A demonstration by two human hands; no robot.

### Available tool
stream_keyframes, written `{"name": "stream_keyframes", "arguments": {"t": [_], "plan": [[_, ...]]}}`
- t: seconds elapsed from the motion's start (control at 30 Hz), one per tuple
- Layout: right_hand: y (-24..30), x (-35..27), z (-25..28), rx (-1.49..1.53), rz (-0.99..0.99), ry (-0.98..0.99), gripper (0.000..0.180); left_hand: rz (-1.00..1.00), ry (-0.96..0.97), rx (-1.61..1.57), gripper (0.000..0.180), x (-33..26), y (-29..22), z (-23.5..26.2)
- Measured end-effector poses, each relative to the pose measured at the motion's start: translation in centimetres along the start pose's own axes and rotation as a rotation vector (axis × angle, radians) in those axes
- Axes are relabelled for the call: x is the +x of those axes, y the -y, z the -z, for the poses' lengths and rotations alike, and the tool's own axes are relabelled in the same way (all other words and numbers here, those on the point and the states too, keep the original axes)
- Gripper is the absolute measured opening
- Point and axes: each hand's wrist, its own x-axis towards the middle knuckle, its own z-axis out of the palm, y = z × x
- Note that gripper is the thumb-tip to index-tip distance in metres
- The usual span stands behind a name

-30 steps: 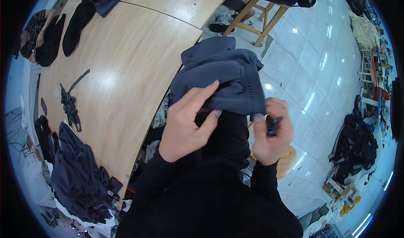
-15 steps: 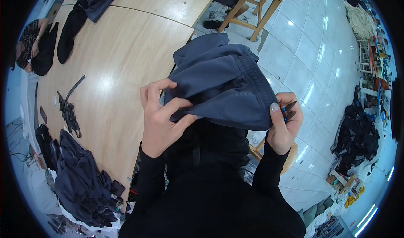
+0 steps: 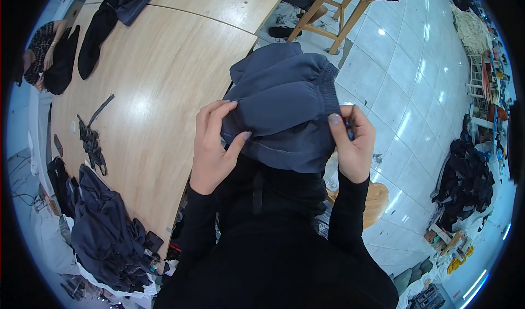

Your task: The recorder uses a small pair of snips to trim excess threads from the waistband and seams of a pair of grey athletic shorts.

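Note:
Before me I hold up a dark blue-grey garment (image 3: 273, 109) with a gathered elastic waistband (image 3: 328, 90). My left hand (image 3: 215, 147) grips its left side, thumb below and fingers over a fold of the cloth. At the right, my right hand (image 3: 355, 145) pinches the elastic edge between thumb and fingers. A small blue-and-dark tool (image 3: 349, 129), apparently thread snips, is tucked in that same palm, mostly hidden by the fingers.
To the left stands a pale wooden table (image 3: 153, 101) with dark scraps (image 3: 92, 145) and a clothes pile (image 3: 106, 227). Another person's arm (image 3: 52, 52) shows at far left. Wooden stools (image 3: 377, 202) stand on the tiled floor; dark cloth (image 3: 465, 172) is heaped at right.
My right hand has moved left and slightly up, closer to my left hand. The garment has bunched, and its front opening has folded over. The snips are now more hidden.

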Motion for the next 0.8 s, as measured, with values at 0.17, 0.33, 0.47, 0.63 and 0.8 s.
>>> {"name": "stream_keyframes", "arguments": {"t": [0.17,0.33,0.47,0.63,0.8], "plan": [[-0.4,0.3,0.4,0.181,0.028,-0.205,0.013,0.056,0.04,0.123,0.032,-0.5,3.1,-0.6],[-3.5,0.9,4.0,0.284,-0.094,-0.341,0.019,0.378,-0.03,-0.51,0.017,-0.9,2.6,-0.2],[-4.9,1.0,3.8,0.293,-0.144,-0.327,0.02,0.387,-0.061,-0.627,0.02,0.0,1.3,0.6],[-5.4,1.0,3.4,0.249,-0.13,-0.313,0.019,0.396,-0.102,-0.6,0.018,0.0,1.5,0.9],[-6.1,1.4,2.4,0.145,-0.146,-0.246,0.016,0.242,0.054,-0.253,0.025,-0.4,1.9,1.2]]}}
